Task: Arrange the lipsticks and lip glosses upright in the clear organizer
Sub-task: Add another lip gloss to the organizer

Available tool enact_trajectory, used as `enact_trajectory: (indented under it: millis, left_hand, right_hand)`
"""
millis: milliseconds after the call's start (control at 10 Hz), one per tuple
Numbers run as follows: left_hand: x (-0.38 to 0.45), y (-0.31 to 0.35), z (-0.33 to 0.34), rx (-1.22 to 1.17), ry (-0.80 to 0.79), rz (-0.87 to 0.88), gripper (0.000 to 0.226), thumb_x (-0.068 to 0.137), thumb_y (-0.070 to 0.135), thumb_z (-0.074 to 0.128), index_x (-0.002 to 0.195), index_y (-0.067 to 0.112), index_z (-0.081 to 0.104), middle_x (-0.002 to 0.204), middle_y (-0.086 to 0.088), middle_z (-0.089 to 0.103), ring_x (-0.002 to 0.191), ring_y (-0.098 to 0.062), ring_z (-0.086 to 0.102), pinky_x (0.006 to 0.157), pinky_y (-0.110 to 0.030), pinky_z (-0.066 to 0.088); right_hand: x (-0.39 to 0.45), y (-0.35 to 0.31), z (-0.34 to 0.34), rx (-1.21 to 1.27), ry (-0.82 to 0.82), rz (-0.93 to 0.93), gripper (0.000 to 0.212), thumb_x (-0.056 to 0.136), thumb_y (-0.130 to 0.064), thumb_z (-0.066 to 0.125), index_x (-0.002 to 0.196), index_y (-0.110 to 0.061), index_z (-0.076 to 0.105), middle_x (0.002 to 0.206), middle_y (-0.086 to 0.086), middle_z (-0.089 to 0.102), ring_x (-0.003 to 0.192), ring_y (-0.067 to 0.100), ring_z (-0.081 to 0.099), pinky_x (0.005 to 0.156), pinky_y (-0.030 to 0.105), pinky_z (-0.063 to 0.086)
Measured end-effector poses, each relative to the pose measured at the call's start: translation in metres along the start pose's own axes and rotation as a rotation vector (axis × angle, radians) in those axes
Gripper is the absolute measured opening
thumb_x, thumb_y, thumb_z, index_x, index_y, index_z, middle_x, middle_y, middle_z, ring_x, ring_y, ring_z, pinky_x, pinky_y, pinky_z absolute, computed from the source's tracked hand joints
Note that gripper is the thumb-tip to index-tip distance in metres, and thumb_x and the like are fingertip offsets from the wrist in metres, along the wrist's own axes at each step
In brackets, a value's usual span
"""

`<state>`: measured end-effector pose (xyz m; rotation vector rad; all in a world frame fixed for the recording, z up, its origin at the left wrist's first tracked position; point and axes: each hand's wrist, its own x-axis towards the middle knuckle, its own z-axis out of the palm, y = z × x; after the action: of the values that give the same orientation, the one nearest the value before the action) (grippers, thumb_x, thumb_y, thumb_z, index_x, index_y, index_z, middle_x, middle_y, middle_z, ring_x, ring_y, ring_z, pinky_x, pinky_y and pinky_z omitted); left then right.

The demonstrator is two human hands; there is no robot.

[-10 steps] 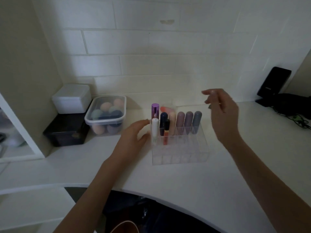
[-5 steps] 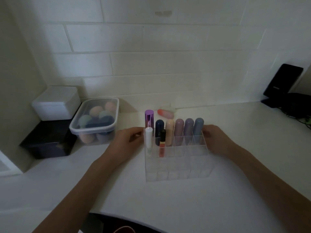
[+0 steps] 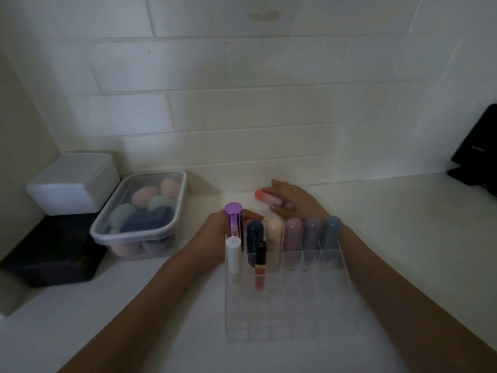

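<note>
The clear organizer (image 3: 285,319) stands on the white counter in front of me. Its back row holds a purple lipstick (image 3: 233,219) and navy (image 3: 255,235), peach (image 3: 274,235), mauve (image 3: 293,232), lavender (image 3: 312,232) and blue-grey (image 3: 331,232) tubes, all upright. One row nearer stand a white tube (image 3: 233,254) and a red lip gloss (image 3: 260,265). My left hand (image 3: 212,232) grips the organizer's back-left corner, behind the purple lipstick. My right hand (image 3: 295,203) reaches behind the organizer, fingers curled on a pink tube (image 3: 262,195) lying on the counter.
A lidded clear tub (image 3: 172,230) of makeup sponges sits left of the organizer. Further left a white box (image 3: 72,181) rests on a black box (image 3: 53,257). A black device (image 3: 476,146) leans at the far right. The tiled wall is close behind.
My right hand left the organizer's right side and reached behind it onto the pink tube. My left hand shifted to the back-left corner. The view moved closer.
</note>
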<state>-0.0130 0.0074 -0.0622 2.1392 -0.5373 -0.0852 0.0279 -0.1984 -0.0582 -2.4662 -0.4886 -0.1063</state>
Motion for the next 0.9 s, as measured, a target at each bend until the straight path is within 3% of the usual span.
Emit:
enact_trajectory:
  millis: [100,200,300,400,500,600,700,800,900]
  left_hand:
    - [0.02,-0.02,-0.004,-0.126,-0.047,-0.235,0.016,0.081,0.02,0.065,0.075,0.03,0.077,0.074,0.007,0.076,0.08,-0.01,0.069,0.088,-0.039,0.056]
    - [0.024,-0.035,-0.005,-0.11,-0.048,-0.199,0.014,0.08,0.01,0.068,0.077,0.022,0.074,0.066,0.009,0.073,0.078,-0.015,0.068,0.068,-0.025,0.056]
    - [0.019,-0.022,-0.006,-0.183,0.099,-0.051,0.026,0.072,-0.001,0.071,0.091,0.016,0.068,0.083,0.008,0.069,0.075,-0.006,0.066,0.069,-0.012,0.05]
    - [0.009,-0.016,-0.003,-0.215,0.195,0.04,0.022,0.07,0.005,0.07,0.089,0.014,0.07,0.082,0.003,0.071,0.077,-0.013,0.065,0.074,-0.021,0.052]
    - [0.004,-0.008,-0.002,-0.199,0.22,0.083,0.022,0.071,0.005,0.067,0.093,0.004,0.068,0.09,-0.011,0.07,0.082,-0.019,0.065,0.077,-0.029,0.051]
    - [-0.002,0.0,-0.001,-0.235,0.224,0.109,0.022,0.073,0.002,0.068,0.094,-0.002,0.068,0.095,-0.016,0.071,0.083,-0.016,0.065,0.075,-0.021,0.052]
    - [-0.002,0.002,-0.001,-0.262,0.162,0.09,0.026,0.077,-0.01,0.066,0.101,-0.002,0.068,0.1,-0.011,0.071,0.091,-0.008,0.066,0.079,-0.008,0.049]
    - [-0.009,0.009,-0.003,-0.229,0.147,0.145,0.03,0.071,0.014,0.072,0.1,0.011,0.07,0.1,-0.002,0.072,0.093,-0.004,0.067,0.084,-0.012,0.049]
    - [-0.004,0.002,-0.006,-0.255,0.135,0.056,0.036,0.063,0.025,0.07,0.098,0.02,0.069,0.103,0.0,0.071,0.101,-0.011,0.067,0.089,-0.017,0.05]
  right_hand:
    - [-0.006,-0.003,0.0,0.194,0.039,0.0,0.038,0.087,-0.033,0.054,0.124,-0.026,0.053,0.137,0.005,0.052,0.132,0.021,0.044,0.116,0.039,0.027]
    - [-0.015,-0.01,-0.007,0.312,0.115,-0.011,0.033,0.088,-0.026,0.063,0.12,-0.027,0.057,0.132,-0.001,0.056,0.127,0.013,0.046,0.114,0.033,0.029]
    - [-0.019,-0.014,-0.02,0.201,0.15,-0.041,0.039,0.078,-0.044,0.068,0.115,-0.045,0.057,0.129,-0.016,0.054,0.121,0.005,0.046,0.103,0.023,0.033]
    - [-0.019,-0.008,-0.019,0.125,0.021,-0.062,0.038,0.08,-0.028,0.07,0.111,-0.046,0.056,0.116,-0.014,0.055,0.108,0.008,0.05,0.094,0.021,0.038]
    - [-0.017,0.003,-0.013,0.058,0.072,-0.048,0.045,0.079,-0.048,0.058,0.123,-0.041,0.053,0.13,-0.006,0.055,0.123,0.016,0.047,0.109,0.032,0.033]
    - [-0.013,0.0,-0.014,-0.057,0.031,-0.04,0.052,0.083,-0.048,0.056,0.132,-0.032,0.049,0.146,-0.002,0.042,0.136,0.019,0.034,0.115,0.034,0.024]
    - [-0.009,-0.008,-0.01,-0.009,-0.021,-0.082,0.039,0.085,-0.032,0.065,0.122,-0.028,0.058,0.146,-0.003,0.041,0.137,0.016,0.031,0.116,0.033,0.021]
    - [-0.005,-0.007,-0.002,0.025,0.005,-0.089,0.03,0.085,-0.026,0.065,0.115,-0.02,0.064,0.144,0.001,0.044,0.137,0.018,0.033,0.115,0.027,0.021]
    - [-0.014,-0.009,-0.003,0.209,0.06,-0.071,0.043,0.085,-0.029,0.064,0.127,-0.021,0.055,0.146,0.003,0.043,0.139,0.016,0.033,0.116,0.023,0.02]
